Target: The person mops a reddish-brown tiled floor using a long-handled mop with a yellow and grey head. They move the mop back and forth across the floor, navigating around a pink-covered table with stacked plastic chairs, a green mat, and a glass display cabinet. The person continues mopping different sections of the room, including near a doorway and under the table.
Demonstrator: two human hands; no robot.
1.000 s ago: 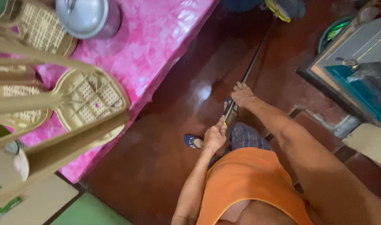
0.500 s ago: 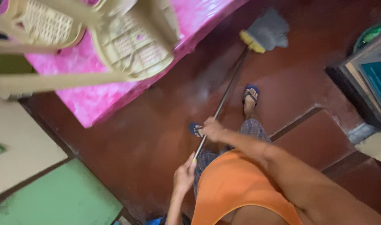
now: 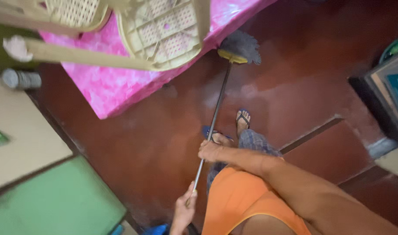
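I hold a mop with a thin metal handle (image 3: 216, 111) that runs from my body out over the dark red floor. Its grey head with a yellow band (image 3: 239, 48) rests on the floor beside the pink-covered table (image 3: 116, 85). My right hand (image 3: 210, 151) grips the handle at its middle. My left hand (image 3: 184, 209) is closed on the handle's near end, low in the view. My feet in blue sandals (image 3: 243, 117) stand just behind the handle.
Beige plastic chairs (image 3: 164, 30) lie upturned on the pink table. A metal can (image 3: 20, 79) stands at the left. Beige and green floor panels (image 3: 55, 204) fill the lower left. A dark cabinet (image 3: 388, 91) stands at the right, beside a floor step (image 3: 312, 135).
The mop head has swung left toward the pink table's edge. My hands have shifted along with the handle, and the view has turned slightly left.
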